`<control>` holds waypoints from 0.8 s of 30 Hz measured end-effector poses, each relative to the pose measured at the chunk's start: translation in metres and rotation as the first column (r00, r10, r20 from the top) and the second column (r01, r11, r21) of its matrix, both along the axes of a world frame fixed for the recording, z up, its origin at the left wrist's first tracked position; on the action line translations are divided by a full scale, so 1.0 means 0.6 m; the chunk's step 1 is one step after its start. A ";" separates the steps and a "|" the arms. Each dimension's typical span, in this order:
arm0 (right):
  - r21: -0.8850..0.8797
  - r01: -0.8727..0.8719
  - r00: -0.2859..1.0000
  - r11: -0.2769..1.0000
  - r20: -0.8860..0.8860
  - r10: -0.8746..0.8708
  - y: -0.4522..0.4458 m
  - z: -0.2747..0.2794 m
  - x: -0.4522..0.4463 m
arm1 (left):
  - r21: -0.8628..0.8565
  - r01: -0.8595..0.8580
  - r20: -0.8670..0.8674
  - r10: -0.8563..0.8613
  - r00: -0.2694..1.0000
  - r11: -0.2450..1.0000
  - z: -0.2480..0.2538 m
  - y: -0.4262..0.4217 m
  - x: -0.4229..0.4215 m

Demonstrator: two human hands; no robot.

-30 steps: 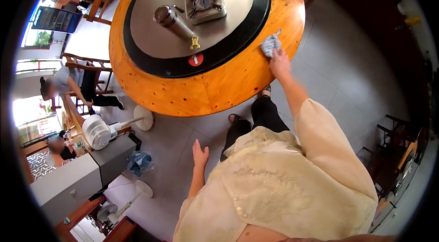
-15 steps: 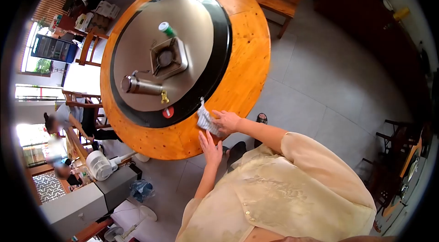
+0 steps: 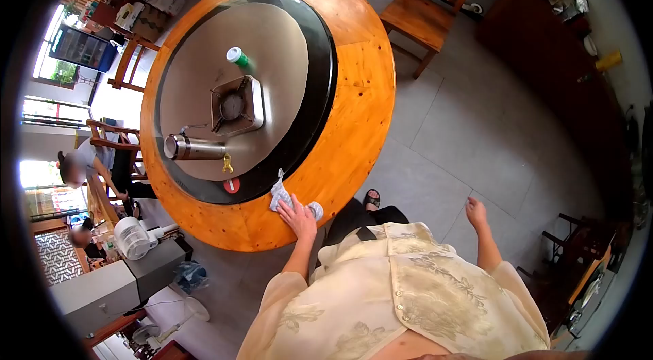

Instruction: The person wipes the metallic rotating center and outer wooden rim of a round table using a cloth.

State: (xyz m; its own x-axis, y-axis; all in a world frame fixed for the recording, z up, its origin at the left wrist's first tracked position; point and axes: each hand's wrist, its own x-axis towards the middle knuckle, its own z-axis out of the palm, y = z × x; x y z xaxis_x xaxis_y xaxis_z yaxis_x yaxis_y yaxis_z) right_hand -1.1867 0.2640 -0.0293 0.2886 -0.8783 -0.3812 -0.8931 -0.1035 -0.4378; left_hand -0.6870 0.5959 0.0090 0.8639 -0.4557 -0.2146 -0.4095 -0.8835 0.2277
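Note:
On the near edge of the round wooden table point(image 3: 354, 98), my left hand point(image 3: 299, 218) lies with fingers stretched over a crumpled grey-white cloth point(image 3: 279, 195). Bits of the cloth show on both sides of the hand. Well off to the right, my right hand point(image 3: 476, 212) is held above the floor, apart from the table, with its fingers curled in. Whether anything small is inside them I cannot make out. Beyond the cloth, a red round sticker point(image 3: 232, 186) marks the dark rim of the turntable point(image 3: 309, 115).
The turntable bears a portable gas stove point(image 3: 235, 107), a steel flask point(image 3: 197, 148), a small yellow object point(image 3: 227, 163) and a green can with a white lid point(image 3: 237, 56). A wooden chair point(image 3: 418, 20) stands at the far right. People sit at left near a white fan point(image 3: 134, 237).
My right hand has left the cloth and swung out to the right. My left hand has moved onto the cloth. The view has shifted a little.

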 end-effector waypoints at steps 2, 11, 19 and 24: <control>0.020 0.153 0.987 0.988 -0.056 -0.152 0.008 0.002 -0.077 | -0.014 -0.004 0.011 0.004 1.000 1.000 -0.008 -0.014 0.005; 0.337 -0.032 0.970 0.941 -0.215 0.110 -0.037 0.002 -0.007 | -0.309 0.187 -0.014 -0.201 0.980 0.932 -0.021 -0.238 0.068; 0.289 -0.204 0.979 0.935 0.060 0.195 -0.236 0.109 0.299 | -0.377 0.312 -0.050 -0.356 0.933 0.872 -0.032 -0.630 0.147; 0.264 -0.213 0.962 0.941 0.224 0.155 -0.304 0.088 0.355 | -0.234 0.335 -0.010 -0.347 0.938 0.913 -0.009 -0.788 0.170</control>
